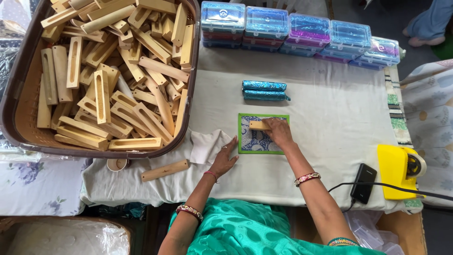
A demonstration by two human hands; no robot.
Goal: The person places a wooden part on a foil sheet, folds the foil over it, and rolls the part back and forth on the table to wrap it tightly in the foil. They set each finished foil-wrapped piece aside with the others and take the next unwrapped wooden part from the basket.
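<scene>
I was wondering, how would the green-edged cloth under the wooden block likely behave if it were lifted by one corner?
The cloth would probably droop, since it lies thin and flat on the table cover. It looks light, so a push may slide or wrinkle it. The wooden block under the right hand likely pins it.

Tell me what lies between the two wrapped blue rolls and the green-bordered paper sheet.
In the head view, only bare cream cloth lies between the blue rolls and the paper sheet; nothing else lies there.
</scene>
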